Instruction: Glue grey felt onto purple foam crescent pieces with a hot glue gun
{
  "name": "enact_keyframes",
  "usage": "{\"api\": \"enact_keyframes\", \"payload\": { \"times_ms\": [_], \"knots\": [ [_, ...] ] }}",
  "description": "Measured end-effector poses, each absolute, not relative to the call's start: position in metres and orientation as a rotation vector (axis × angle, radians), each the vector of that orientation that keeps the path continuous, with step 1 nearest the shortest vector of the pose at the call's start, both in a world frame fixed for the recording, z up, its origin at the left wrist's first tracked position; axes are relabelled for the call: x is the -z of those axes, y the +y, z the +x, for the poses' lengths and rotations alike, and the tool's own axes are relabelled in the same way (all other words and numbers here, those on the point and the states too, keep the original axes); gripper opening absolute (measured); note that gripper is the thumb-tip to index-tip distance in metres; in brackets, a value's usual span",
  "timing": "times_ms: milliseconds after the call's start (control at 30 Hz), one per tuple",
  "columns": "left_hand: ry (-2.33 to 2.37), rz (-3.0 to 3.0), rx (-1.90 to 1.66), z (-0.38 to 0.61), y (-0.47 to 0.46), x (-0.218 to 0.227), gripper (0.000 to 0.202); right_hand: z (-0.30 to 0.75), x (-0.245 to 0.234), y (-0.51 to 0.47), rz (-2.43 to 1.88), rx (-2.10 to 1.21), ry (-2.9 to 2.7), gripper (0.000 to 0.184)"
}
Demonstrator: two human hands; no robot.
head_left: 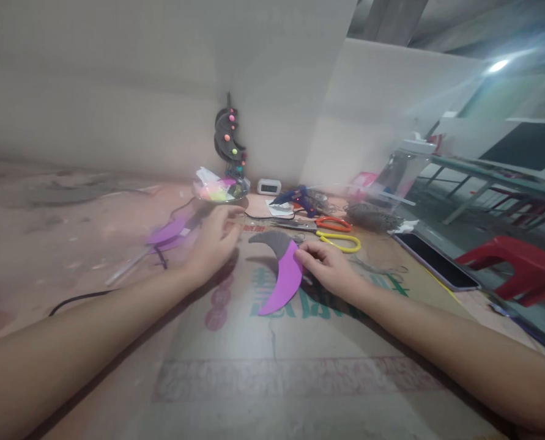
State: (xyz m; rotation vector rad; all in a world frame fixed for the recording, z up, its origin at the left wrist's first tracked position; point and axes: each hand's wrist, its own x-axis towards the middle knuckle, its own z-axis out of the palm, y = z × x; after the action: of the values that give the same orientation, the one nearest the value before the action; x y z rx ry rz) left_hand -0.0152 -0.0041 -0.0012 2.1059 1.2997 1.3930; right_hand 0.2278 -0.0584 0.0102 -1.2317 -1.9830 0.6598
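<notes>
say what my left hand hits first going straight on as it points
The left hand likely meets the black cable or, passing above it, the white digital clock; the hand's height is unclear.

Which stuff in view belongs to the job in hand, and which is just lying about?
Likely part of the job:
purple-and-grey crescent, held in the right hand
fuzzy grey bundle, close in colour to the crescent's grey part
blue glue gun
scissors

Probably just lying about:
phone
small white clock
clear bottle
red stool
</notes>
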Motion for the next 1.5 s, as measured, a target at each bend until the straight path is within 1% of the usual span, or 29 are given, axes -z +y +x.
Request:
{"api": "enact_keyframes", "payload": {
  "times_ms": [100, 200, 300, 433, 633, 700, 833, 900, 1133, 1500],
  "knots": [
    [1.142, 2.202, -1.201, -0.002, -0.026, -0.005, 0.030, 0.226, -0.012, -0.062, -1.241, -0.692, -2.033, 0.029],
    [1.100, 2.252, -0.966, 0.004, -0.036, -0.008, 0.033, 0.225, -0.013, -0.062, -1.214, -0.657, -2.107, 0.027],
    [1.055, 2.218, -0.852, 0.004, -0.035, -0.006, 0.033, 0.225, -0.013, -0.060, -1.196, -0.620, -2.163, 0.025],
    [0.983, 2.111, -0.739, 0.004, -0.033, -0.004, 0.036, 0.225, -0.010, -0.058, -1.227, -0.765, -2.031, 0.024],
    [0.934, 2.005, -0.726, 0.007, -0.034, 0.001, 0.036, 0.230, -0.005, -0.057, -1.131, -0.726, -1.771, 0.016],
    [0.911, 1.996, -0.714, 0.008, -0.035, 0.001, 0.035, 0.230, -0.004, -0.058, -1.093, -0.752, -1.800, 0.015],
    [0.941, 2.002, -0.705, 0.008, -0.035, 0.000, 0.035, 0.229, -0.005, -0.060, -1.130, -0.812, -1.918, 0.025],
    [0.945, 1.991, -0.699, 0.008, -0.035, -0.001, 0.035, 0.229, -0.005, -0.059, -1.135, -0.816, -1.947, 0.026],
    [0.912, 1.973, -0.709, 0.009, -0.034, 0.000, 0.034, 0.228, -0.010, -0.055, -1.223, -0.656, -1.949, 0.017],
    [0.853, 2.007, -0.643, 0.008, -0.034, 0.001, 0.033, 0.225, -0.012, -0.058, -1.277, -0.549, -1.987, 0.016]
  ]
}}
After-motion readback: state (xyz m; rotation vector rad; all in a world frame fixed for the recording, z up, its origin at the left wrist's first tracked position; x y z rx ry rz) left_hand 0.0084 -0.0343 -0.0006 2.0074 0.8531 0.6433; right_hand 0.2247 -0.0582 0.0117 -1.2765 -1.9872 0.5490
